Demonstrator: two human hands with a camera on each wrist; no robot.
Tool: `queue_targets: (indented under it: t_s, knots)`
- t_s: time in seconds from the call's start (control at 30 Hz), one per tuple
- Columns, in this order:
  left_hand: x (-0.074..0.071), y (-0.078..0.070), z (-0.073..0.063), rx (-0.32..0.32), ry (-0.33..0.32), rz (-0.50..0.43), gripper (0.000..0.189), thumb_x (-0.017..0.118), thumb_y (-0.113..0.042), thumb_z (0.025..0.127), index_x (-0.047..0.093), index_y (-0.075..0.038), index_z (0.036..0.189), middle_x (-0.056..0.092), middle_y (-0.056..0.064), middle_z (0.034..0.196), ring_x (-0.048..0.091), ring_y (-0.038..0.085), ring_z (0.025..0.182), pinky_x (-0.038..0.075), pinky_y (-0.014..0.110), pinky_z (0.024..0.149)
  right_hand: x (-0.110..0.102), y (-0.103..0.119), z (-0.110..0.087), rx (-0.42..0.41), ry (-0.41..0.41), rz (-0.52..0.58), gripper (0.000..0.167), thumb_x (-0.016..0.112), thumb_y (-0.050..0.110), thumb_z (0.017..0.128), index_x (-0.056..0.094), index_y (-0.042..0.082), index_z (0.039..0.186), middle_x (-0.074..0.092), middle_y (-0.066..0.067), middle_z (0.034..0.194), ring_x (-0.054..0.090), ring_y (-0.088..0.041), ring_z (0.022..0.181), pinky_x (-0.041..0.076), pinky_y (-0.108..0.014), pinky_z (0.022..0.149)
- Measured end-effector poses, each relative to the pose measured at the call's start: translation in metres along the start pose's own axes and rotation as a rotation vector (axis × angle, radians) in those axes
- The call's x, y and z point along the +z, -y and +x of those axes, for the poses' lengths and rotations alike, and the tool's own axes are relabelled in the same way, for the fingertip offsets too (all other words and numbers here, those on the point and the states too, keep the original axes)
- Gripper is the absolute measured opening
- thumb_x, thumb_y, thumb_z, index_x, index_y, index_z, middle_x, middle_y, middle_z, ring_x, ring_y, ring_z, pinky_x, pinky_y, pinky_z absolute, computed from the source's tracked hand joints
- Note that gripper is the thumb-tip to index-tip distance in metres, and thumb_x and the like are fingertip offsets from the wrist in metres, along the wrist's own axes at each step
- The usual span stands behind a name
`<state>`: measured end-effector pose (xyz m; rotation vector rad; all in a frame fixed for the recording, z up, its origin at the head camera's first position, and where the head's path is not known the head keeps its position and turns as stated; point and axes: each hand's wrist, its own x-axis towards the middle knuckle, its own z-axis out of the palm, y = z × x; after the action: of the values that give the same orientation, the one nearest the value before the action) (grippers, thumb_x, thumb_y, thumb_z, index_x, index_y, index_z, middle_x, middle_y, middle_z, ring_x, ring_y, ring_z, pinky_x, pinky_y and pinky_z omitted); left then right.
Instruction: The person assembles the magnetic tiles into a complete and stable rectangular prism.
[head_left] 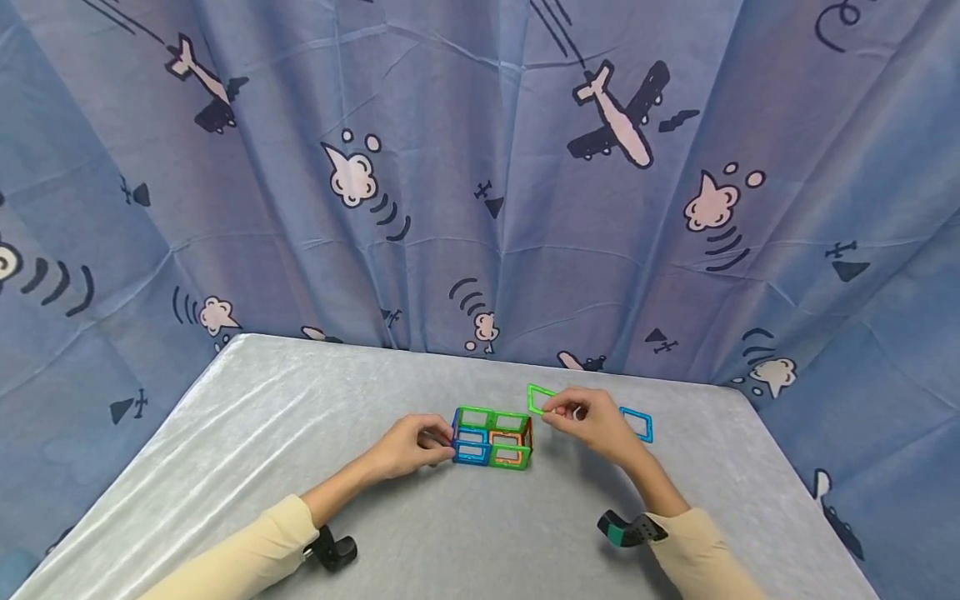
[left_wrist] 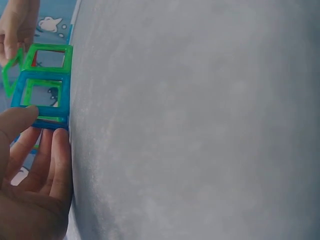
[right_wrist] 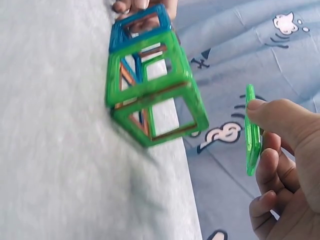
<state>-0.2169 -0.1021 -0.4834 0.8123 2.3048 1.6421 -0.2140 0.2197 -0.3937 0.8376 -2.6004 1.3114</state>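
Observation:
A box-like structure of magnetic tiles [head_left: 491,451] in blue, green and orange frames stands on the table, its top uncovered. At its left end my left hand [head_left: 411,447] holds it, with the thumb on a blue tile [left_wrist: 52,109] and the other fingers against the end. My right hand [head_left: 596,427] is raised just beyond the right end, pinching a loose green square tile [right_wrist: 251,135] between thumb and fingers. That tile is apart from the structure and seen nearly edge-on in the right wrist view.
A loose blue tile [head_left: 650,427] lies behind my right hand, partly hidden by it. The table [head_left: 300,400] has a pale cloth, and a blue curtain [head_left: 420,208] with airplane prints hangs along its back edge. Black devices [head_left: 632,531] are strapped to both wrists.

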Motion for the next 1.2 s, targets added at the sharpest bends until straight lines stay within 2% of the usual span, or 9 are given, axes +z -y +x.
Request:
queue_targets:
  t_s: [0.2, 0.3, 0.5, 0.8, 0.9, 1.07, 1.2]
  knots:
    - [0.0, -0.002, -0.001, -0.003, 0.006, 0.0, 0.011, 0.073, -0.003, 0.094, 0.07, -0.001, 0.103, 0.07, 0.005, 0.094, 0.07, 0.024, 0.08, 0.054, 0.028, 0.06, 0.017, -0.022, 0.009, 0.011, 0.015, 0.018, 0.008, 0.077, -0.003, 0.088, 0.076, 0.003, 0.093, 0.058, -0.003, 0.077, 0.05, -0.018, 0.069, 0.041, -0.028, 0.06]
    - [0.0, -0.001, -0.002, -0.002, 0.005, -0.012, 0.011, 0.074, -0.002, 0.093, 0.069, 0.0, 0.104, 0.07, 0.006, 0.094, 0.07, 0.026, 0.08, 0.054, 0.028, 0.06, 0.023, -0.026, 0.013, 0.01, 0.031, 0.023, 0.006, 0.079, 0.003, 0.089, 0.077, 0.007, 0.092, 0.058, 0.002, 0.078, 0.05, -0.016, 0.069, 0.041, -0.028, 0.06]
    - [0.001, -0.003, -0.002, 0.001, -0.007, -0.02, 0.012, 0.073, 0.0, 0.093, 0.069, 0.002, 0.104, 0.07, 0.011, 0.096, 0.07, 0.032, 0.082, 0.053, 0.028, 0.059, 0.035, -0.021, 0.02, -0.005, 0.082, 0.037, 0.004, 0.081, 0.01, 0.088, 0.077, 0.01, 0.091, 0.059, 0.005, 0.077, 0.053, -0.015, 0.07, 0.043, -0.029, 0.06]
    - [0.002, -0.02, -0.004, 0.0, -0.002, -0.016, 0.01, 0.069, 0.009, 0.092, 0.066, 0.011, 0.102, 0.068, 0.022, 0.095, 0.067, 0.048, 0.084, 0.051, 0.027, 0.059, 0.055, -0.005, 0.029, -0.065, 0.139, 0.034, 0.004, 0.08, 0.007, 0.088, 0.077, 0.006, 0.09, 0.059, 0.007, 0.075, 0.054, -0.012, 0.068, 0.046, -0.028, 0.058]
    - [0.002, -0.018, -0.004, 0.0, -0.006, -0.008, 0.01, 0.069, 0.007, 0.093, 0.067, 0.008, 0.102, 0.069, 0.02, 0.096, 0.068, 0.044, 0.083, 0.052, 0.027, 0.059, 0.062, -0.001, 0.031, -0.076, 0.154, 0.037, 0.005, 0.081, 0.007, 0.088, 0.077, 0.006, 0.09, 0.059, 0.007, 0.075, 0.054, -0.012, 0.069, 0.046, -0.029, 0.059]
    - [0.001, -0.006, -0.001, 0.004, -0.008, 0.005, 0.01, 0.072, 0.0, 0.094, 0.07, 0.002, 0.103, 0.07, 0.013, 0.096, 0.07, 0.03, 0.082, 0.053, 0.027, 0.061, 0.07, 0.006, 0.034, -0.058, 0.182, 0.033, 0.004, 0.081, 0.006, 0.088, 0.077, 0.006, 0.089, 0.058, 0.007, 0.075, 0.054, -0.011, 0.069, 0.046, -0.029, 0.058]
    - [0.001, -0.002, 0.0, 0.009, 0.003, 0.012, 0.009, 0.072, -0.002, 0.094, 0.07, -0.002, 0.103, 0.07, 0.011, 0.097, 0.07, 0.025, 0.081, 0.055, 0.029, 0.063, 0.076, 0.01, 0.035, -0.057, 0.21, 0.018, 0.004, 0.08, 0.006, 0.088, 0.076, 0.005, 0.087, 0.058, 0.007, 0.075, 0.053, -0.01, 0.07, 0.047, -0.031, 0.061]
